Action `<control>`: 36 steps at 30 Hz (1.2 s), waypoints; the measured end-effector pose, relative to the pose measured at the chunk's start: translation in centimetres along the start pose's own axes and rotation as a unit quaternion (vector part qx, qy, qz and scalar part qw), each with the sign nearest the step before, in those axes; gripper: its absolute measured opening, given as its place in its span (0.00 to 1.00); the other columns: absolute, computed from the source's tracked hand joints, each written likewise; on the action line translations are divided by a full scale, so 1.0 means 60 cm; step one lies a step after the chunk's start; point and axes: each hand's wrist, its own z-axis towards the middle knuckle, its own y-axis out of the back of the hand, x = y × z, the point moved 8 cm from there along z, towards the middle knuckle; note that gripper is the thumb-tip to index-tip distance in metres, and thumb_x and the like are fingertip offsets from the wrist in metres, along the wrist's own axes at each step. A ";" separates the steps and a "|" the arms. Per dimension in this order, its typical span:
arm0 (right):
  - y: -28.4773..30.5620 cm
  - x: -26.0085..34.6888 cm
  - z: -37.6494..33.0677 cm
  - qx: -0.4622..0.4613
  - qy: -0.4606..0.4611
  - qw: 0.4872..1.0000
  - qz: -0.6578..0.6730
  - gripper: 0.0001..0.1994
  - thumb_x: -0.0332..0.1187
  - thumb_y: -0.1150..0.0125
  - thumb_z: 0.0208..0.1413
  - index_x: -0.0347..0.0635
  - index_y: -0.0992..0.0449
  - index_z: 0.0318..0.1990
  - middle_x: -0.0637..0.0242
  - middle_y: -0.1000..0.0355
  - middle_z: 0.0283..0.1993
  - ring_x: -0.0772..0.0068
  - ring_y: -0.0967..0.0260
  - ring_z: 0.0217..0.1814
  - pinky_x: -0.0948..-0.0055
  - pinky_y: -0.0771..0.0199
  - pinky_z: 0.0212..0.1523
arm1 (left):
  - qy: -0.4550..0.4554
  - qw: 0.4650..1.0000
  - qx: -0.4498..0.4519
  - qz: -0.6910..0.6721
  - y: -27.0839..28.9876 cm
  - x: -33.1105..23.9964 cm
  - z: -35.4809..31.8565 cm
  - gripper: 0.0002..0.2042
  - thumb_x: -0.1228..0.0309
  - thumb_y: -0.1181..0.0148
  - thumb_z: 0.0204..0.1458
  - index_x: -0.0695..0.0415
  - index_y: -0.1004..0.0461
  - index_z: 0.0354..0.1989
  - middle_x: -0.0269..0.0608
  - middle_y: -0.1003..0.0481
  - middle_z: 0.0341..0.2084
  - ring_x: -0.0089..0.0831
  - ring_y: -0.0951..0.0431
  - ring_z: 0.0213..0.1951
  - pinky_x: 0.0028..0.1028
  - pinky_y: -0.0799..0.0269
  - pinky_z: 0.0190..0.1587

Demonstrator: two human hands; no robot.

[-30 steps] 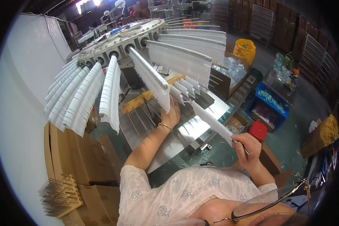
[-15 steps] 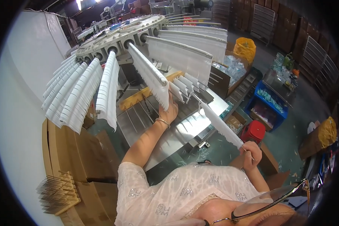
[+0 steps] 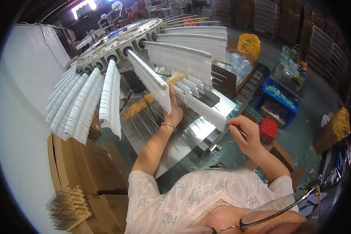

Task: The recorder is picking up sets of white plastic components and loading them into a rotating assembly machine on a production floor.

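My right hand (image 3: pixel 245 134) pinches the near end of a thin rod carrying a row of white sheet-like pieces (image 3: pixel 204 109). The far end of that rod reaches my left hand (image 3: pixel 174 111), beside the tip of a wheel-mounted rod hung with white fringed pieces (image 3: pixel 150 78). My left fingers point upward and look closed at the rod ends. The white pieces partly hide them, so what they grip is unclear. Both rods lie nearly end to end. A large round metal wheel (image 3: pixel 119 41) holds several more rods with white pieces hanging from them.
Below my hands is a metal table (image 3: pixel 160 150) with a yellow rack (image 3: pixel 138 107) of thin rods. Cardboard boxes (image 3: pixel 76 167) and another rack of pins (image 3: pixel 68 208) stand at left. To the right are a red stool (image 3: pixel 268 130), a blue crate (image 3: pixel 280 102) and a yellow bag (image 3: pixel 249 46).
My right hand has moved up and left, bringing the loaded rod toward my left hand and the wheel-mounted rod. My left hand has stayed nearly in place.
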 end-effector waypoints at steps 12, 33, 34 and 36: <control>0.012 -0.054 -0.101 -0.079 -0.157 0.957 0.230 0.08 0.28 0.61 0.54 0.36 0.35 0.36 0.69 0.39 0.29 0.84 0.46 0.26 0.85 0.46 0.27 | 0.016 0.994 0.110 -0.009 0.012 -0.094 -0.049 0.37 0.81 0.55 0.36 0.63 0.60 0.60 0.60 0.38 0.34 0.54 0.36 0.33 0.41 0.39 0.37; 0.224 -0.389 0.018 -0.112 -0.235 0.943 0.208 0.10 0.34 0.51 0.51 0.43 0.34 0.41 0.75 0.40 0.33 0.86 0.46 0.34 0.85 0.45 0.35 | 0.303 0.483 0.603 -0.558 -0.127 -0.249 -0.107 0.11 0.67 0.58 0.56 0.63 0.33 0.34 0.29 0.39 0.13 0.16 0.42 0.18 0.16 0.47 0.23; 0.240 -0.416 0.038 -0.146 -0.200 0.949 0.196 0.11 0.33 0.52 0.52 0.41 0.35 0.42 0.74 0.40 0.33 0.85 0.46 0.34 0.83 0.43 0.36 | 0.323 0.462 0.560 -0.607 -0.139 -0.255 -0.093 0.11 0.67 0.58 0.56 0.63 0.34 0.35 0.28 0.40 0.13 0.17 0.43 0.18 0.17 0.47 0.23; 0.288 -0.443 0.055 -0.269 -0.126 0.953 0.054 0.09 0.31 0.53 0.53 0.40 0.36 0.41 0.73 0.41 0.32 0.84 0.46 0.34 0.82 0.43 0.36 | 0.344 0.499 0.515 -0.606 -0.166 -0.263 -0.069 0.11 0.66 0.58 0.56 0.63 0.34 0.36 0.30 0.40 0.13 0.19 0.43 0.18 0.18 0.47 0.23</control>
